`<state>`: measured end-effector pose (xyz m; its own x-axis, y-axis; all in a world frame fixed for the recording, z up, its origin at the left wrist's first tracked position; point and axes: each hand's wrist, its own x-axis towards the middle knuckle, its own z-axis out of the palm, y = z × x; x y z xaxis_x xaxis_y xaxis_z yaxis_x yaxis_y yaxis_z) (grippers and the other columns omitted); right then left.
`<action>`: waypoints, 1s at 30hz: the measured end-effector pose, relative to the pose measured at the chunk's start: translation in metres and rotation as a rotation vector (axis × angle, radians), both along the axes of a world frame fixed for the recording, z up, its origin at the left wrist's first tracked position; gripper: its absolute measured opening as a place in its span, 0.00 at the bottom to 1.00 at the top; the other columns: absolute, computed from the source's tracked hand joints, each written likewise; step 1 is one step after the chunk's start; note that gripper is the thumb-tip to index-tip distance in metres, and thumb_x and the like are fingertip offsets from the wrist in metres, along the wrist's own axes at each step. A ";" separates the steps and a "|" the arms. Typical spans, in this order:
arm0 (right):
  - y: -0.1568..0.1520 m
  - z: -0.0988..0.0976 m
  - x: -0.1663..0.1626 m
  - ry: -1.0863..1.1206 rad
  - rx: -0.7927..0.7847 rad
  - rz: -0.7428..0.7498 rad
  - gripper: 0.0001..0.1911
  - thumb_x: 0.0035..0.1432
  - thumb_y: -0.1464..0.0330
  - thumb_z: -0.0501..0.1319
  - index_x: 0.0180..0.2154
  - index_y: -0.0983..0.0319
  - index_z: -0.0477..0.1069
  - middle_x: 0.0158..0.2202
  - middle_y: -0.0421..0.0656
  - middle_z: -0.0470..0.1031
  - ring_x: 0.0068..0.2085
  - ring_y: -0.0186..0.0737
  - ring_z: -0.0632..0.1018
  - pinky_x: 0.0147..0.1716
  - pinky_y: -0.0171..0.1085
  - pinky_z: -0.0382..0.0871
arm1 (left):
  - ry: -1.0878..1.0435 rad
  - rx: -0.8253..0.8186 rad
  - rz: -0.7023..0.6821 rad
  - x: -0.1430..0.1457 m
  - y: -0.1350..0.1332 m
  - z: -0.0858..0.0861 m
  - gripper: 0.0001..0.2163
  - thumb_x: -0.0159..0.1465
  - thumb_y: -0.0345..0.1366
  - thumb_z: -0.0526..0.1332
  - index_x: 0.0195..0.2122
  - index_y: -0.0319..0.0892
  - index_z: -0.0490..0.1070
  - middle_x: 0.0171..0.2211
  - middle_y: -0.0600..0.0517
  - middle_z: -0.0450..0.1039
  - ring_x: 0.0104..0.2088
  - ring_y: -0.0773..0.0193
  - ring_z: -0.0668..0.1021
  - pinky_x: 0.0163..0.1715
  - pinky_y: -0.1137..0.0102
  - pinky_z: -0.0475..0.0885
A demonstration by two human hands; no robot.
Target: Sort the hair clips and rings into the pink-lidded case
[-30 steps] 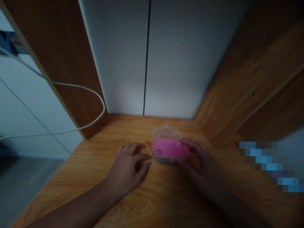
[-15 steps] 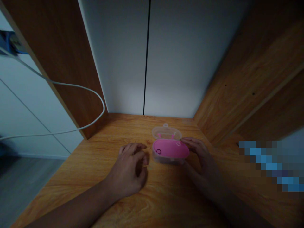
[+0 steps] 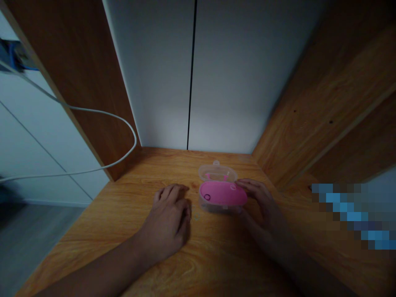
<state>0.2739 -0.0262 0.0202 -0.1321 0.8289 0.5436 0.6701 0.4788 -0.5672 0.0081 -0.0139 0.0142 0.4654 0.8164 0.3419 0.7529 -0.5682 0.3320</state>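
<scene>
Pink case (image 3: pixel 221 194) | right hand (image 3: pixel 269 220) pinching right edge | gap leftward | left hand (image 3: pixel 167 220), grip unclear

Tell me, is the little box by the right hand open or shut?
Open. The clear lid is tipped back behind the box, leaving the pink part uncovered.

Person's left forearm (image 3: pixel 107 262) extends from lower left; left hand (image 3: pixel 167 220) palm down, fingers bent, index curled toward thumb. Right forearm (image 3: pixel 309 262), dimly lit, extends from lower right; right hand (image 3: pixel 266 222) angled inward, fingers arched, thumb apart, forming a C.
</scene>
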 end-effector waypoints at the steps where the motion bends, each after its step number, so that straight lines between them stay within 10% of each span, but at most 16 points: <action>1: 0.000 0.000 0.000 0.000 0.000 -0.001 0.18 0.64 0.62 0.62 0.54 0.52 0.66 0.56 0.47 0.67 0.58 0.50 0.70 0.58 0.56 0.68 | -0.001 0.015 0.010 0.000 0.000 0.000 0.07 0.59 0.27 0.56 0.33 0.42 0.72 0.55 0.44 0.70 0.56 0.47 0.68 0.54 0.49 0.61; 20: 0.000 0.000 0.001 -0.011 -0.010 -0.004 0.18 0.63 0.62 0.62 0.54 0.52 0.67 0.57 0.46 0.66 0.58 0.50 0.70 0.59 0.56 0.67 | 0.002 0.007 -0.004 0.001 0.001 -0.004 0.13 0.64 0.45 0.62 0.46 0.45 0.75 0.57 0.44 0.71 0.57 0.45 0.69 0.55 0.47 0.61; 30: 0.001 0.001 -0.001 -0.007 0.028 -0.008 0.16 0.63 0.62 0.61 0.53 0.52 0.68 0.55 0.47 0.67 0.57 0.51 0.72 0.57 0.56 0.69 | -0.011 -0.025 -0.027 0.000 0.007 -0.008 0.09 0.64 0.39 0.63 0.42 0.54 0.81 0.57 0.51 0.73 0.57 0.47 0.71 0.54 0.47 0.62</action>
